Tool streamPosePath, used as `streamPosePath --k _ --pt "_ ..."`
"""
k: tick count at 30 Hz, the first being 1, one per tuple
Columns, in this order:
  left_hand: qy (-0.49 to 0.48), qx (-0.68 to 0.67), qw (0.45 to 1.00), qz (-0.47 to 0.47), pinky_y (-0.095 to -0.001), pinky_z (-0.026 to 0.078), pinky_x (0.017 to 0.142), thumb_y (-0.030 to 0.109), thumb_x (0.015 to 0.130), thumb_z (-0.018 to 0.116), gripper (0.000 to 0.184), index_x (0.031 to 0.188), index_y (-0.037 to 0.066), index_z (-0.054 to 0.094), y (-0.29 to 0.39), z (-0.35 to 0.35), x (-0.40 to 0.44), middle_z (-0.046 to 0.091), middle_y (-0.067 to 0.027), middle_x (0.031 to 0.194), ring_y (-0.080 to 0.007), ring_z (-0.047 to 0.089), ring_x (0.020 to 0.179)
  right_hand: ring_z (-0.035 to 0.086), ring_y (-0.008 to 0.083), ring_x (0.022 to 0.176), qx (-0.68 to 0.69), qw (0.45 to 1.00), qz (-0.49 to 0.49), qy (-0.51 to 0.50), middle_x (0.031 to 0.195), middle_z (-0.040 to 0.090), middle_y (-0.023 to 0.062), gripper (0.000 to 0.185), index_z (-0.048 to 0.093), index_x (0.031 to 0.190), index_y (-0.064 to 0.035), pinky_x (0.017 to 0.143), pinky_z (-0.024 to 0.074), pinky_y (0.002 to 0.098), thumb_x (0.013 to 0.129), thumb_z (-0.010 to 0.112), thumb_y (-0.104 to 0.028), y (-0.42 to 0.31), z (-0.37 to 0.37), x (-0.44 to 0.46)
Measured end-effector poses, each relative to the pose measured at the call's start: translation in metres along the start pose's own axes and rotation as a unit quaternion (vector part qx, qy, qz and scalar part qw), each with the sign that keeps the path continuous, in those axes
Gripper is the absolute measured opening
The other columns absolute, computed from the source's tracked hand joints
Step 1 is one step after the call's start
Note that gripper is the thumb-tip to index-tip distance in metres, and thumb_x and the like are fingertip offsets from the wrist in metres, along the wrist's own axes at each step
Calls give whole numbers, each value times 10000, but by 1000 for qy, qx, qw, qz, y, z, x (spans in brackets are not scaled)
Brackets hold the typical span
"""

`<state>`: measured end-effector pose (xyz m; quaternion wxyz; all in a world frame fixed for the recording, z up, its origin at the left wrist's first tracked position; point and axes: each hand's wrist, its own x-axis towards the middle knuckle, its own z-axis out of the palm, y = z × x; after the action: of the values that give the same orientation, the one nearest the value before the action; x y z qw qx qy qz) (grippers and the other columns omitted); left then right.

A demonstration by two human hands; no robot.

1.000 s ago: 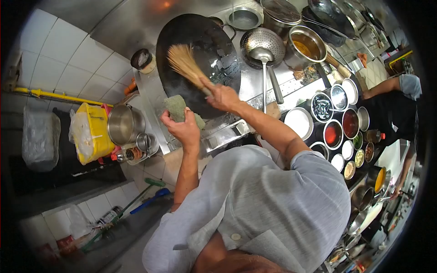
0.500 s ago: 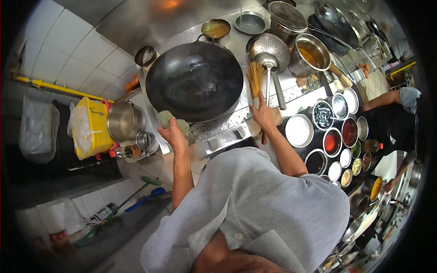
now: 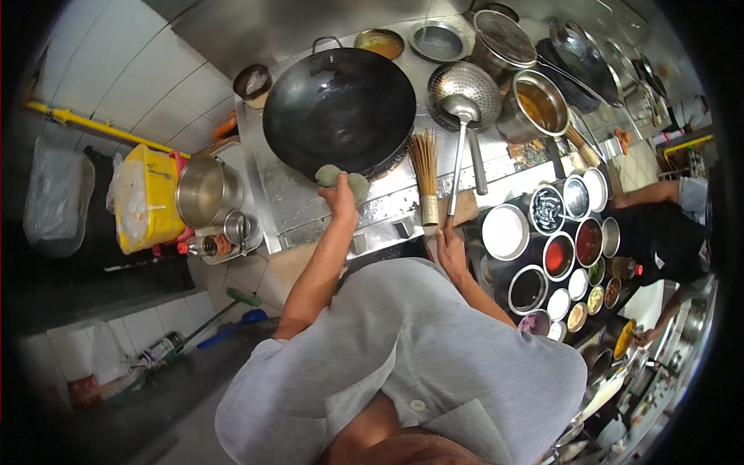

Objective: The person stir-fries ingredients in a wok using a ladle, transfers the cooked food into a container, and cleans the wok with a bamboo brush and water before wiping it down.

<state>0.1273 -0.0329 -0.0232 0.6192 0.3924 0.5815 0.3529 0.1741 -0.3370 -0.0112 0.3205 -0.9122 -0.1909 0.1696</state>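
My left hand [image 3: 341,203] is closed on a grey-green cloth [image 3: 332,173] at the near rim of a large black wok [image 3: 337,108]. The wok sits on the stove, and the cloth hides whatever part of it I grip. To the right, my right hand [image 3: 451,249] is wrapped round the lower end of a ladle [image 3: 463,132]. The ladle's bowl rests over a perforated strainer [image 3: 474,81]. A bamboo wok brush [image 3: 424,167] lies on the stove between the wok and the ladle, apart from both hands.
Right of me stand several bowls of sauces and seasonings, including a white bowl [image 3: 505,232]. A pot of oil [image 3: 540,105] is behind them. At left are a yellow container [image 3: 146,198] and a steel pot [image 3: 209,190]. Another person's arm [image 3: 651,194] reaches in at far right.
My right hand has let go of the brush, which now lies on the stove, and has taken the ladle's handle. My left hand with the cloth has come onto the wok's rim.
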Motion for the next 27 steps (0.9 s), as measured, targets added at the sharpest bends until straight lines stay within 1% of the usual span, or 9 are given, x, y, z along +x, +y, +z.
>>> streamPosePath --k 2,5,7,9,13,15,21,23,27 --pt "-73 15 995 -60 -416 424 982 328 826 671 746 1335 -49 276 16 -4 -7 464 -226 1278 -306 510 1155 608 380 641 53 997 57 -12 714 619 177 305 606 1002 37 645 479 464 950 545 -256 43 14 -22" --pt "-166 -51 974 -145 -419 452 939 345 849 654 718 1345 -25 290 33 -26 -9 465 -211 1301 -299 528 1144 550 255 489 66 989 126 32 546 517 76 321 613 831 12 528 468 389 961 537 -272 122 49 -44" --pt "-229 -96 952 -177 -422 479 896 369 873 635 691 1354 -5 309 47 -41 -25 481 -191 1308 -291 545 1134 536 156 493 232 927 296 -7 586 526 44 308 602 815 -20 470 451 307 955 539 -287 138 54 -50" --pt "-106 66 991 -51 -414 477 894 380 890 609 661 1339 -30 351 28 -63 -19 533 -195 1232 -301 548 1129 526 148 481 284 894 346 -2 597 528 34 276 601 835 -33 460 446 280 946 545 -280 151 59 -50" --pt "-107 312 941 76 -435 448 953 391 883 604 690 1348 -54 359 -8 -136 -12 520 -241 1260 -346 547 1150 499 151 452 424 772 474 11 609 532 22 214 581 883 -63 444 440 252 924 546 -270 142 58 -21" --pt "-119 557 813 117 -468 407 997 340 857 611 693 1343 -81 353 -56 -176 7 476 -283 1287 -417 504 1176 507 154 470 473 750 463 7 616 534 17 208 577 878 -80 454 441 253 923 541 -280 170 85 0" --pt "-10 605 796 24 -522 398 976 306 813 617 623 1295 -28 407 -53 -180 -20 493 -263 1209 -463 443 1179 567 159 615 591 690 412 -74 674 551 -3 237 568 846 -118 540 473 293 924 533 -340 235 127 69" --pt "2 598 801 16 -527 396 977 305 810 617 615 1291 -17 410 -52 -179 -21 488 -265 1221 -455 450 1178 556 192 564 665 627 406 -6 664 549 17 262 564 841 -126 510 474 309 921 545 -375 246 141 91" --pt "-28 568 822 20 -526 391 982 309 795 625 596 1265 -8 441 -64 -192 -7 501 -264 1217 -433 467 1166 545 221 533 647 647 397 70 657 541 46 289 558 833 -138 466 465 321 917 552 -415 208 135 110"
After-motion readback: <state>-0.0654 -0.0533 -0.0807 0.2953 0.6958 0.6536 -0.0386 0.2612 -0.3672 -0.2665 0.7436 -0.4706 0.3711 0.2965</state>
